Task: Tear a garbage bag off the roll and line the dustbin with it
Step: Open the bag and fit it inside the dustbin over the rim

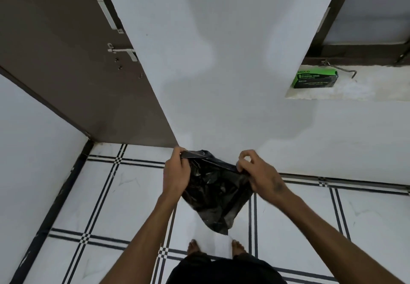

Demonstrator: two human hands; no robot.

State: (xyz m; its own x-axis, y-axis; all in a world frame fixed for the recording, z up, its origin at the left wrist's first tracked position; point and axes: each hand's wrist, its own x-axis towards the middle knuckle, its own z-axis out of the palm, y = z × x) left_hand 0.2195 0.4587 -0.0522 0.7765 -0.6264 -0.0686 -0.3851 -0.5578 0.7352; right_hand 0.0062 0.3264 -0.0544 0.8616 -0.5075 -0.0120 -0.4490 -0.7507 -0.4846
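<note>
A black garbage bag (pixel 214 191) hangs crumpled in front of me, its lower tip pointing down toward the floor. My left hand (pixel 177 172) pinches the bag's top edge on the left side. My right hand (pixel 257 172) grips the same top edge on the right, fingers curled over the rim. The edge is stretched between both hands. A green and black garbage bag box (pixel 316 79) lies on the window ledge at the upper right. No dustbin is in view.
A brown door (pixel 73 66) with a bolt latch stands open at the left against the white wall (pixel 221 61). A window with a metal hook (pixel 332 67) sits above the ledge. My bare feet (pixel 195 247) stand on white tiled floor with black stripes.
</note>
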